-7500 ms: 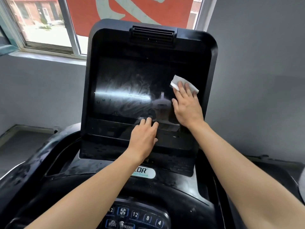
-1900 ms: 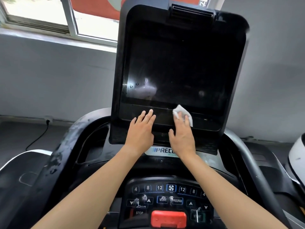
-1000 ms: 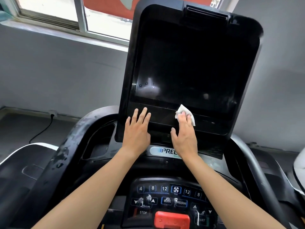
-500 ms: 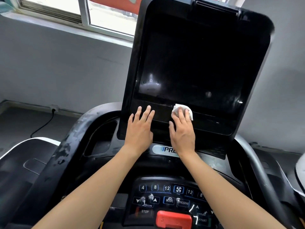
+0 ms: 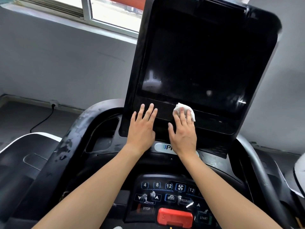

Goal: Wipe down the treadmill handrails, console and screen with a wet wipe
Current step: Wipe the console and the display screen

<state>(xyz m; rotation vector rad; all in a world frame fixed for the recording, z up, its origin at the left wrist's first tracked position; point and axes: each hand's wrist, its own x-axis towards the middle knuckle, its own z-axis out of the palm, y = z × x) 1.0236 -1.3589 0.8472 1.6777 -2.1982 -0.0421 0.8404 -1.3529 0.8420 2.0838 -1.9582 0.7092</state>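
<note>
Wet wipe point(image 5: 177, 108) under the right grip point(image 5: 183, 134), on the strip point(image 5: 212, 120) below the screen point(image 5: 198, 63).
Its fingers lie straight, pressing the wipe flat (thumb splayed aside); left grip point(image 5: 142, 129) rests flat, fingers straight, just beside on the same strip.

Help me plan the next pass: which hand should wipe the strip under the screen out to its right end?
Right. The right hand presses the wet wipe on that strip, nearer its right end; the left hand rests bare beside it.
</note>
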